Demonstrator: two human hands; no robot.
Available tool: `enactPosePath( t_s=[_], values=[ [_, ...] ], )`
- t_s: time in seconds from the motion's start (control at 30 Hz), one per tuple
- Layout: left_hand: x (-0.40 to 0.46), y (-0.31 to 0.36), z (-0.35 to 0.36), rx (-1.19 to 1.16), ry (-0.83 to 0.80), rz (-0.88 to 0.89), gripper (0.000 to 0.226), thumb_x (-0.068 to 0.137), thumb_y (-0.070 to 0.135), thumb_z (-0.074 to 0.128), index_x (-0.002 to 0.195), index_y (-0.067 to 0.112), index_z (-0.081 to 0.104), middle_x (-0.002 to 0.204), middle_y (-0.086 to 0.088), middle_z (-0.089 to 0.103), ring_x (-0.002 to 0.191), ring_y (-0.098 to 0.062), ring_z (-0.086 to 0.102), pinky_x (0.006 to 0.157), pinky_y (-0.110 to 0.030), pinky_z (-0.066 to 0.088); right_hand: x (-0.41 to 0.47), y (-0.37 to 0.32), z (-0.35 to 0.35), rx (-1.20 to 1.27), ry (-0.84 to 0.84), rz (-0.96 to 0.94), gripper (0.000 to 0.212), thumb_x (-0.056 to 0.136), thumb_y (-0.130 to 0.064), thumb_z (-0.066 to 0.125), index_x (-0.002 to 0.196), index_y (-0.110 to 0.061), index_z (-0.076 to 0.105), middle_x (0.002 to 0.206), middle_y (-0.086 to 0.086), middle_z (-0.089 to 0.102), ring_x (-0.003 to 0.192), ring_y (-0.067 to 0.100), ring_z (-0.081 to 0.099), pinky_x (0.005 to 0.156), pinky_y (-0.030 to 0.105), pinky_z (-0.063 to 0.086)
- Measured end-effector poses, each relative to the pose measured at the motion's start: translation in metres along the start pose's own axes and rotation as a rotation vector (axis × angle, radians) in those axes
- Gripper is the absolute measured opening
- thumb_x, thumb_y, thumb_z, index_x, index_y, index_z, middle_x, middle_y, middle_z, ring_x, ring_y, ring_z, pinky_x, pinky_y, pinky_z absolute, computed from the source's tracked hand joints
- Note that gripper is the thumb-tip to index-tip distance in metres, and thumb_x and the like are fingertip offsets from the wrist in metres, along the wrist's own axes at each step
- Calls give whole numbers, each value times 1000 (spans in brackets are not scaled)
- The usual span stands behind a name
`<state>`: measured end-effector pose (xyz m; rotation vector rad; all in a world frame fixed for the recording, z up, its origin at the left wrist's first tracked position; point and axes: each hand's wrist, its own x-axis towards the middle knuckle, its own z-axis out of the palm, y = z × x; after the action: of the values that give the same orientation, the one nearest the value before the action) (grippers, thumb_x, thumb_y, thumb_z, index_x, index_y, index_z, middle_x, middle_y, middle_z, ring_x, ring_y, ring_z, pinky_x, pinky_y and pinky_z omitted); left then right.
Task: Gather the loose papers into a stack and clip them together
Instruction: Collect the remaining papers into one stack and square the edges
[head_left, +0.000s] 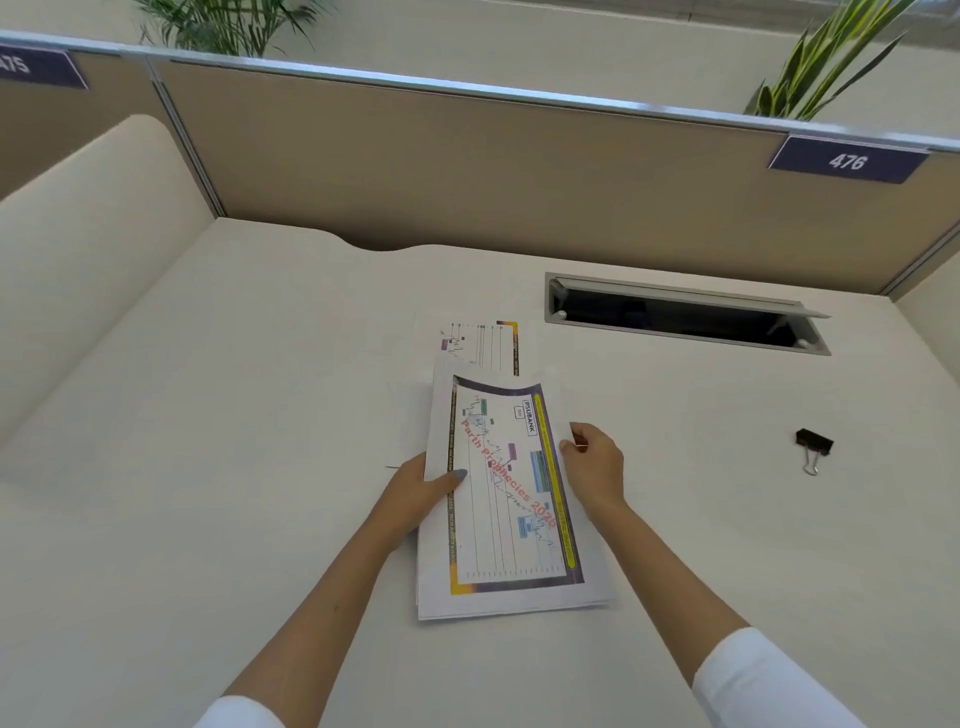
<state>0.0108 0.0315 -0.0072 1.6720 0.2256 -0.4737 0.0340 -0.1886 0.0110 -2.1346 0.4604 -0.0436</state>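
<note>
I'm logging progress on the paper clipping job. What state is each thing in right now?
Stack of papers: held at both side edges, not clipped.
Loose sheet: flat on the desk beyond the stack, partly under it, not yet gathered.
Binder clip: on the desk to the right, untouched.
Left hand: grips the stack's left edge.
Right hand: pinches the stack's right edge.
Cable hatch: lid open.

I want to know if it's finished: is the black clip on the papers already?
No, the small black metal binder clip lies alone on the white desk, well apart from the printed paper stack.
</note>
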Motion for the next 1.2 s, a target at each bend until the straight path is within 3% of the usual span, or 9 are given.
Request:
enactPosePath(
  t_s=[0.17, 0.23, 0.33, 0.4, 0.6, 0.67, 0.73, 0.97, 1.2],
  values=[
    [-1, 7, 0, -297, 9, -83, 33, 89, 28, 67, 121, 22, 60, 113, -5, 73, 96, -25, 72, 82, -45, 58, 4, 8, -9, 101, 21, 95, 52, 83, -39, 69, 126, -12, 57, 121, 2, 55, 109, 20, 55, 99, 41, 46],
    [-2, 13, 3, -418, -23, -80, 33, 88, 24, 67, 121, 20, 62, 112, -8, 73, 99, -29, 71, 85, -51, 57, 3, 9, -21, 245, -64, 175, 60, 81, -44, 70, 129, -14, 51, 121, 3, 58, 105, 21, 61, 91, 40, 52],
    [-2, 31, 13, -443, -83, -59, 34, 88, 22, 67, 122, 19, 62, 112, -11, 73, 101, -33, 70, 84, -50, 57, 1, 0, -48, 488, -313, 258, 39, 83, -34, 70, 110, -8, 63, 103, 13, 73, 85, 29, 73, 71, 39, 60],
    [-1, 50, 18, -391, -106, -34, 34, 89, 22, 66, 122, 16, 63, 110, -11, 73, 98, -32, 71, 80, -46, 59, 3, -9, -63, 540, -361, 256, 35, 83, -24, 71, 112, -6, 64, 99, 15, 74, 84, 31, 73, 74, 45, 60],
    [-6, 119, 20, -201, -169, 193, 30, 92, 23, 62, 121, 20, 61, 112, 1, 71, 99, -12, 68, 85, -30, 57, 3, -60, -97, 587, -207, -72, 31, 81, -5, 70, 112, -10, 66, 107, 9, 72, 95, 28, 71, 81, 45, 58],
    [-9, 135, 22, -184, -148, 325, 26, 91, 23, 63, 115, 32, 61, 117, 5, 68, 109, -14, 64, 93, -34, 53, 0, -75, -102, 621, -146, -186, 33, 80, -2, 71, 110, -15, 68, 103, -1, 74, 94, 21, 71, 77, 38, 60],
    [-11, 142, 26, -199, -105, 418, 27, 90, 24, 64, 112, 38, 61, 118, 4, 68, 110, -18, 64, 88, -36, 55, -4, -84, -102, 627, -108, -251, 33, 79, -4, 72, 103, -27, 68, 99, -9, 74, 92, 16, 72, 73, 34, 61],
    [-14, 111, 34, -230, -28, 422, 23, 91, 23, 61, 105, 41, 62, 102, 17, 71, 95, -4, 69, 73, -20, 57, -13, -62, -77, 570, -130, -161, 35, 80, -10, 73, 105, -32, 64, 103, -6, 70, 96, 21, 68, 84, 54, 56],
    [-13, 109, 38, -290, 31, 424, 28, 91, 17, 63, 102, 42, 61, 98, 20, 69, 86, 2, 69, 68, -19, 58, -16, -61, -70, 600, -101, -171, 35, 81, -14, 72, 107, -36, 62, 105, -6, 70, 98, 21, 68, 81, 46, 58]
  ],
)
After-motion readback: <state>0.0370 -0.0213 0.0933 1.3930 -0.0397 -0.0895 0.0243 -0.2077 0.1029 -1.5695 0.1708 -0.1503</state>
